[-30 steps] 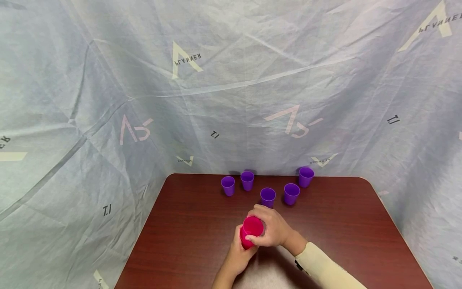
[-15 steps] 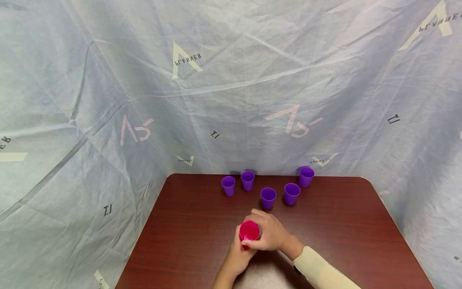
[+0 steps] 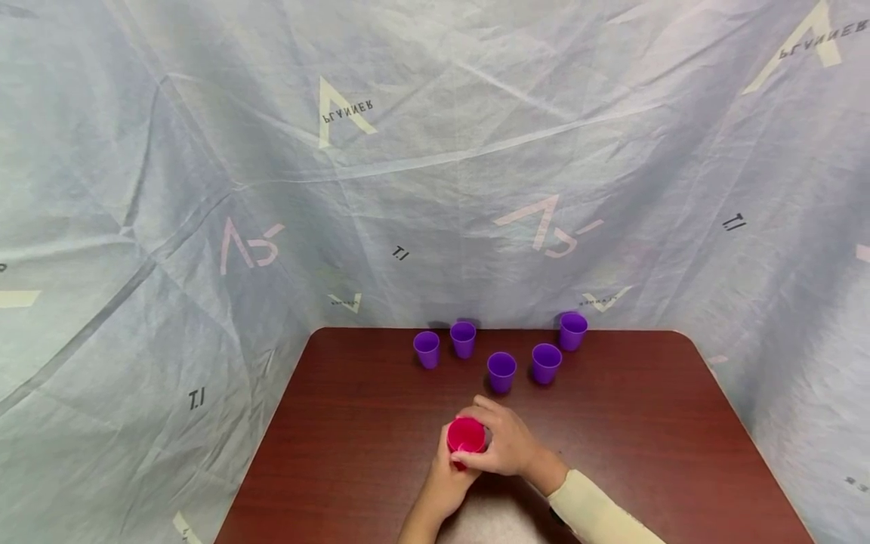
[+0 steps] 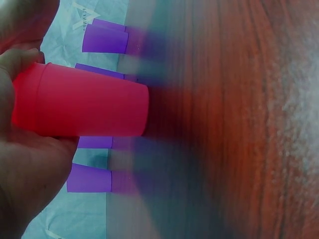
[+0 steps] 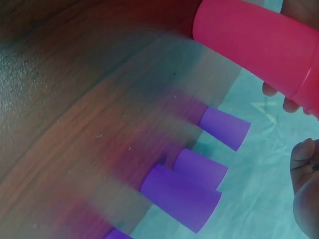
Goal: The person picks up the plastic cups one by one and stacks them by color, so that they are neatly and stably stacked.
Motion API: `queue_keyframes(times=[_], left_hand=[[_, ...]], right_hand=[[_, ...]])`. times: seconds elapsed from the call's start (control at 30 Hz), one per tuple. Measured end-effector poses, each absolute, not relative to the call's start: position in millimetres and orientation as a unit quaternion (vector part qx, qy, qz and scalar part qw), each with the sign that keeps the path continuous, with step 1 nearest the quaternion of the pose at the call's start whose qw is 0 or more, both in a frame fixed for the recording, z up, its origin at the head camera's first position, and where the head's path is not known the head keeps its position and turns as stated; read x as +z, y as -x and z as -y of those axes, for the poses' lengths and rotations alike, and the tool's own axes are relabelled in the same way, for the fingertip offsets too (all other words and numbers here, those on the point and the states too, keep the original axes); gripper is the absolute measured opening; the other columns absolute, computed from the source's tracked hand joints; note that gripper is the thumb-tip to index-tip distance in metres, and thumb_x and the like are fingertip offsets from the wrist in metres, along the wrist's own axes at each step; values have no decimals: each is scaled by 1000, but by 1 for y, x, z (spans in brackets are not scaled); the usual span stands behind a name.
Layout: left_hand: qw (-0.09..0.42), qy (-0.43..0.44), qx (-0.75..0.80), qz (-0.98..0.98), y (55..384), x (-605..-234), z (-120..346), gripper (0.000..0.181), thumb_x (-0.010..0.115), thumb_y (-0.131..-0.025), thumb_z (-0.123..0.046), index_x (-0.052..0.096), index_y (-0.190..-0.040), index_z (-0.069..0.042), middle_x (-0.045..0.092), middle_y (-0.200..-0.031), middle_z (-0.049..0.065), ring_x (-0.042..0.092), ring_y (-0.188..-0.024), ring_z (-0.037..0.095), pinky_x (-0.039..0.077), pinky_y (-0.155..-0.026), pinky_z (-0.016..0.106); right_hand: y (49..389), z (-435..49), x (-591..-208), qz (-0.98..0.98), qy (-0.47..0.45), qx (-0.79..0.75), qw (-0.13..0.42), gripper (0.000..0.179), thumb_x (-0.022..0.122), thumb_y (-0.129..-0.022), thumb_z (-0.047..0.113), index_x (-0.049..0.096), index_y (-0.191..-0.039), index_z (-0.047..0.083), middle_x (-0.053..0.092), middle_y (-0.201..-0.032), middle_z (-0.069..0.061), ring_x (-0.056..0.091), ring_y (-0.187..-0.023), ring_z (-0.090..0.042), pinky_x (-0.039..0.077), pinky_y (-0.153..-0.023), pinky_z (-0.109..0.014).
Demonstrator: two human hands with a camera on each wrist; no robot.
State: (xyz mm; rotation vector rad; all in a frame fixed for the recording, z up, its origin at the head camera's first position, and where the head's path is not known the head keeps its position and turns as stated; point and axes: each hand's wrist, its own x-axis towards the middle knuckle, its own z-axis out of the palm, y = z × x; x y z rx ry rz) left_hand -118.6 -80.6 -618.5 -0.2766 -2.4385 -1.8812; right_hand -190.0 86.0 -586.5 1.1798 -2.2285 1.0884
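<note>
Two bright pink cups (image 3: 466, 434) stand nested one in the other, mouth up, above the front middle of the table. My left hand (image 3: 445, 482) grips them from the left. My right hand (image 3: 510, 444) holds the upper rim, its thumb at the near side and its fingers round the far side. In the left wrist view the outer pink cup (image 4: 94, 102) shows a rim line where the inner one sticks out beyond it. The right wrist view shows the outer pink cup (image 5: 249, 42) from the side, close over the table.
Several purple cups stand upright toward the back of the brown wooden table (image 3: 326, 446). The nearest purple cup (image 3: 501, 373) is just beyond my right hand; another purple cup (image 3: 573, 331) stands by the back edge. Grey printed cloth (image 3: 435, 189) hangs round the back and sides.
The upper pink cup has sunk deeper into the lower one. Both hands have shifted slightly left and nearer with it. The purple cups have kept their places; the view has turned a little.
</note>
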Motion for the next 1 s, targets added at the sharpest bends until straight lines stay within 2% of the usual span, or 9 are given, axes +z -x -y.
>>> queue_keyframes(times=[0.23, 0.43, 0.57, 0.67, 0.77, 0.9, 1.0], left_hand=[[23, 97, -590, 801, 121, -617, 85, 64, 80, -93, -19, 45, -147, -18, 69, -135, 7, 66, -124, 20, 55, -106, 33], [3, 82, -610, 788, 122, -617, 84, 64, 82, -91, -20, 47, -145, -20, 68, -136, 7, 64, -123, 12, 53, -104, 27], [0, 66, -615, 786, 123, -616, 88, 66, 83, -91, -22, 46, -146, -19, 67, -135, 9, 64, -120, 14, 54, -99, 25], [12, 53, -602, 796, 124, -614, 92, 68, 83, -90, -21, 46, -147, -17, 67, -134, 11, 65, -120, 18, 54, -99, 27], [24, 38, -589, 807, 126, -613, 98, 69, 84, -90, -20, 47, -147, -15, 68, -133, 11, 65, -122, 21, 54, -100, 31], [32, 17, -579, 815, 131, -613, 108, 70, 85, -88, -21, 48, -147, -14, 68, -132, 10, 65, -123, 23, 53, -102, 34], [37, 4, -582, 812, 135, -613, 117, 71, 86, -87, -21, 49, -146, -13, 68, -132, 10, 64, -124, 25, 52, -104, 35]], right_hand=[[184, -84, -585, 815, -396, 381, 184, 60, 90, -75, 53, 71, -121, 19, 62, -101, 6, 58, -77, -3, 49, -68, -10], [185, -96, -584, 810, -381, 415, 161, 60, 81, -82, 41, 63, -135, 20, 59, -99, 7, 51, -78, -2, 45, -67, -13], [187, -107, -583, 798, -369, 442, 176, 50, 77, -87, 28, 64, -134, 15, 58, -93, 2, 50, -73, -9, 43, -63, -15], [188, -115, -584, 796, -354, 453, 186, 46, 76, -88, 21, 65, -132, 14, 56, -92, 4, 52, -70, -17, 44, -62, -18], [190, -125, -586, 803, -335, 452, 195, 42, 76, -89, 16, 66, -130, 16, 53, -92, 8, 51, -70, -15, 45, -62, -19], [194, -139, -590, 823, -300, 435, 209, 38, 76, -91, 15, 67, -127, 17, 54, -94, 8, 51, -78, -10, 47, -66, -25], [197, -149, -590, 842, -270, 415, 216, 35, 76, -92, 17, 68, -126, 15, 59, -101, 6, 55, -90, -16, 48, -77, -30]])
